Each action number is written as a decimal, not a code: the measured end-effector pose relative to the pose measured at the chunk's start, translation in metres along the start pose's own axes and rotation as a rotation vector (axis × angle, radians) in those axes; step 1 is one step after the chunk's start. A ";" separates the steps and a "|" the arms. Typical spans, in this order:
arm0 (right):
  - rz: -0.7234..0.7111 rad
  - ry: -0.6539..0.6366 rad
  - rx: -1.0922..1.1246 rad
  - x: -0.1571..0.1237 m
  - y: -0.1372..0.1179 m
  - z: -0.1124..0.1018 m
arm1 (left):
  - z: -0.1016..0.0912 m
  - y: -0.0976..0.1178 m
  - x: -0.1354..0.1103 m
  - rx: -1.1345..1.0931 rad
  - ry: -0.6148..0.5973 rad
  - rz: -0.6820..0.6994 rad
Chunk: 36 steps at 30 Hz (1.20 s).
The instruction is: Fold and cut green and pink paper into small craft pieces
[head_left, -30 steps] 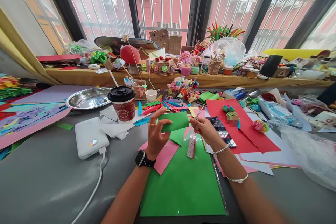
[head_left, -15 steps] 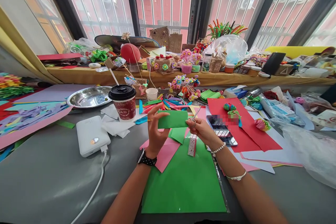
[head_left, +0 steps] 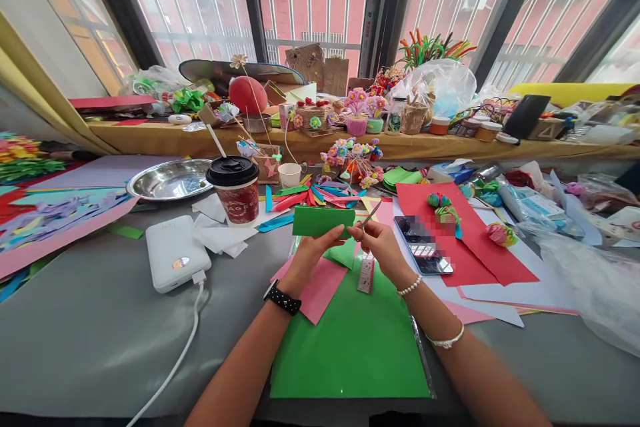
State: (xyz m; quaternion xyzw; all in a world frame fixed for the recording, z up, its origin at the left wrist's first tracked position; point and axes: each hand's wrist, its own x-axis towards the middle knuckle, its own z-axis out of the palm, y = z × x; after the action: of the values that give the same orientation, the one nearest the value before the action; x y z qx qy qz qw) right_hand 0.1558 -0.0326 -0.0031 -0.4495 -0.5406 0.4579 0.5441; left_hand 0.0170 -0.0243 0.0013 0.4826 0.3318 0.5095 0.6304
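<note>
We look down on a grey bench (head_left: 110,340) beneath barred windows, where two bare hands meet above the middle. The left hand (head_left: 314,252) pinches a small piece of green card (head_left: 323,219), its thumb on the near face by the lower edge; the fingers behind are hidden from us. The right hand (head_left: 384,247) grasps what look like small scissors (head_left: 371,214), their blades pointing up beside the card's right end. Its fingertips meet or nearly touch the card's lower right corner; we cannot tell which.

The card is held in the air, over loose pink paper (head_left: 320,293) and a large green sheet (head_left: 350,353). A narrow patterned strip (head_left: 366,275) lies on that sheet.

On progress, we see a plain rectangle with straight edges and no visible notch or slit, so we judge that little shaping, if any, is done on this piece. Beyond it lie narrow coloured strips (head_left: 291,200), apparently already cut. To the right, a bunched paper flower (head_left: 501,235) rests near red paper (head_left: 465,260). How much work remains, we cannot tell.
</note>
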 end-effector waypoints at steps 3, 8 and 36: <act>-0.034 -0.038 -0.087 -0.001 0.001 0.001 | -0.003 -0.002 0.001 -0.019 0.151 0.011; -0.091 -0.080 -0.259 -0.003 0.001 0.002 | -0.004 -0.001 0.003 0.010 0.300 0.103; -0.215 -0.358 -0.417 -0.008 0.011 0.012 | -0.001 -0.001 -0.001 0.179 0.350 0.244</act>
State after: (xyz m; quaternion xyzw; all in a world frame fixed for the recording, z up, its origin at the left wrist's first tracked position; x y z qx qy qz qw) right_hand 0.1439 -0.0390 -0.0152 -0.4037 -0.7549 0.3485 0.3816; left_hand 0.0166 -0.0252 -0.0001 0.4775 0.4189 0.6264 0.4518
